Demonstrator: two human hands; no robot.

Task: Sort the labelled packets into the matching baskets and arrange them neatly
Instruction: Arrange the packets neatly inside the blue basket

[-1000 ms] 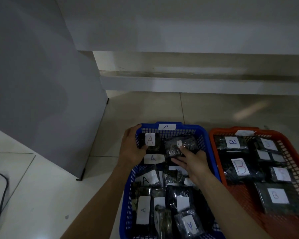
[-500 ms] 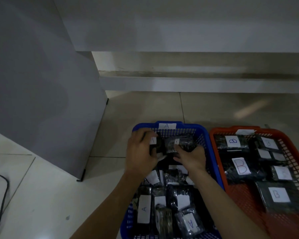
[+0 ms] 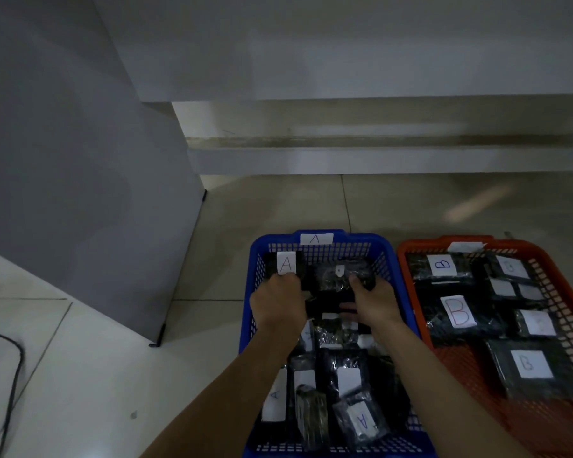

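Glossy pale floor tiles [image 3: 278, 206] underfoot, thin grout lines crossing, a smooth grey cabinet panel [image 3: 80, 160] standing to the left and a low stepped ledge [image 3: 377, 150] running along the back. Side by side on the tiles, nearly touching: a blue basket [image 3: 391, 259] of perforated plastic with a paper "A" tag on its far rim, and an orange basket [image 3: 407, 252] of the same lattice build. Crammed into the blue one, crinkly dark plastic packets with white paper labels, several marked A, overlapping and tilted. Left hand [image 3: 278, 302] curled on an A-labelled packet [image 3: 286, 264] propped upright in the far left corner, fingers hooked over its lower edge. Right hand [image 3: 374, 299] curled on a shiny dark packet [image 3: 341, 274] with a tiny label, against the far wall. Laid flatter in the orange basket, B-labelled packets [image 3: 457, 312], with bare lattice showing toward its near end. Open tile beyond both baskets; a dark cable [image 3: 10, 375] looping at far left.
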